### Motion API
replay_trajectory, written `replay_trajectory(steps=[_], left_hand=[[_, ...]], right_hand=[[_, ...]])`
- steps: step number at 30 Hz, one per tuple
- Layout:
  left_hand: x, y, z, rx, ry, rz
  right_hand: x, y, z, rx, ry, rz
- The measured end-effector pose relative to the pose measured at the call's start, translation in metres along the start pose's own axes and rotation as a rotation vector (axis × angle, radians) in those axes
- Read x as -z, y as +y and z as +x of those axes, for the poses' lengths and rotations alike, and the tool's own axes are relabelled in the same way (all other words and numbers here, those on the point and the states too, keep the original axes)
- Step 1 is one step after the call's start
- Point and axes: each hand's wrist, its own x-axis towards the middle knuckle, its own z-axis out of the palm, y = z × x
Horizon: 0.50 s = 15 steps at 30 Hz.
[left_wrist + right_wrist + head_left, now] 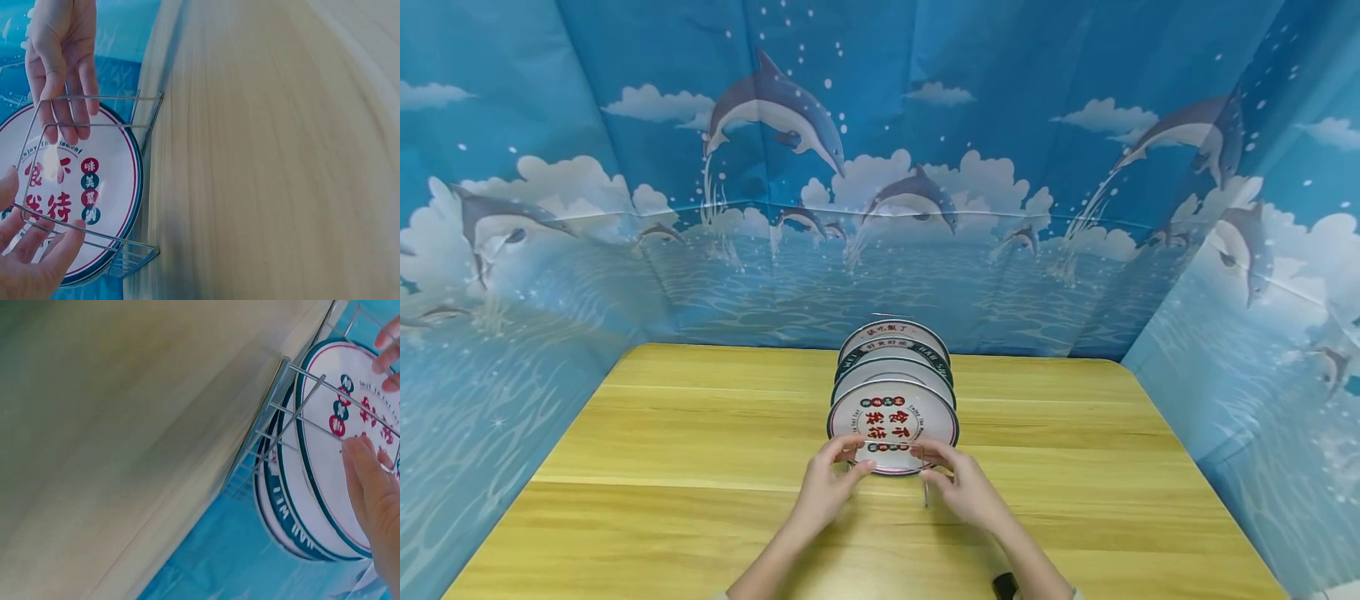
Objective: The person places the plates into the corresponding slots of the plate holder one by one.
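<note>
A wire dish rack (134,256) holds several round plates upright, one behind another. The front plate (891,408) is white with red characters, small red and green circles and a dark rim. Behind it, another plate (934,360) shows a dark green lettered band. In the head view, my left hand (827,482) grips the rack's near wire frame at its left end. At the right end my right hand (958,485) holds the same frame between thumb and fingers. The left wrist view shows the right hand's fingers passing behind the wires, over the front plate. Parts of the rack are hidden by plates.
The rack stands on a yellow wood-grain table (685,450), around its middle. A blue dolphin-print curtain (880,167) hangs behind and along both sides. A small black object (1004,586) shows beside the right wrist at the front.
</note>
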Motion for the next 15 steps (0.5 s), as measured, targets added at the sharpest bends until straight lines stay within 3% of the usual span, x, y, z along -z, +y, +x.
replay_trajectory(steps=[15], left_hand=[[-0.012,0.000,0.009,0.009,0.025,-0.001]], right_hand=[[0.013,0.008,0.005,-0.027,-0.021,-0.007]])
